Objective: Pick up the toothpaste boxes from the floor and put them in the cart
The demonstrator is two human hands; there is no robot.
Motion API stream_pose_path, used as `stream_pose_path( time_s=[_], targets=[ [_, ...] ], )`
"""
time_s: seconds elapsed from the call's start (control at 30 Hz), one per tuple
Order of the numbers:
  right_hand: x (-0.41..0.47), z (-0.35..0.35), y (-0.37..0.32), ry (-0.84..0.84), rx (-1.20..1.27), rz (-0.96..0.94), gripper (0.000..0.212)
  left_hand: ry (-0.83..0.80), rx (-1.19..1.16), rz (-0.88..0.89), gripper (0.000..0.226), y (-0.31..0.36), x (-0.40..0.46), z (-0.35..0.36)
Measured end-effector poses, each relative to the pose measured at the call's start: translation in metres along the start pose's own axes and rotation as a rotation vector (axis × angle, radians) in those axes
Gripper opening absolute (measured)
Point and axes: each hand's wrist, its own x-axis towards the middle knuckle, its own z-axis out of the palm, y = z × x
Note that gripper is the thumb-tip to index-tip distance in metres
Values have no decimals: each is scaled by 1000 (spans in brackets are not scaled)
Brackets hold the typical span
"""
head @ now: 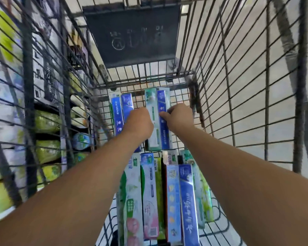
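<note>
- The left hand (140, 121) and right hand (179, 118) reach deep into the cart (238, 86), side by side with a pair of toothpaste boxes between them.
- That held pair (158, 121), one pale green and one blue, runs lengthwise away from the person. The left hand curls on the green side and the right hand's fingers (164, 115) wrap onto the blue face, so both hands are clamped on the pair.
- Both hands are equally near; the pair lies straight ahead and below, at or just above the wire floor of the cart. Contact with the floor cannot be told.
- Just left of the left hand two blue boxes (122, 112) lie parallel, with a bare gap of mesh between them and the held pair.
- Nearer the person a row of boxes (167, 192) lies on the same axis, end to end with the held pair.
- Judgement: setting down means lowering along that axis, keeping the near ends off the front row.
- Shelves of goods (46, 121) show through the left cart wall.
</note>
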Motion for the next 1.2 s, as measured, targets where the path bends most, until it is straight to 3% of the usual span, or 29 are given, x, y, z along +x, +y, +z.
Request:
stream_pose_path(
  time_s=[0.17,0.3,0.4,0.67,0.93,1.03,1.13,1.2],
  targets=[
    [-22,-10,-1,-104,-125,-22,43,14,-39,36,18,-4,-17,-22],
    [-64,-46,-20,-228,-242,-124,58,-9,-15,58,41,-11,-64,-66],
    [-110,-87,-37,-297,-415,-230,70,-115,128,66,65,-14,-113,-109],
    [-244,-185,-79,-184,-722,-501,115,-137,321,60,98,0,-255,-210],
    [-341,-222,-99,-43,-826,-667,111,-94,369,102,122,-17,-366,-260],
    [-377,-217,-109,-28,-888,-690,112,-66,348,127,120,-43,-401,-260],
    [-416,-197,-116,-8,-925,-721,112,-8,379,144,98,-75,-441,-250],
    [-444,-173,-121,-8,-940,-751,114,35,379,149,99,-108,-473,-243]
  ],
)
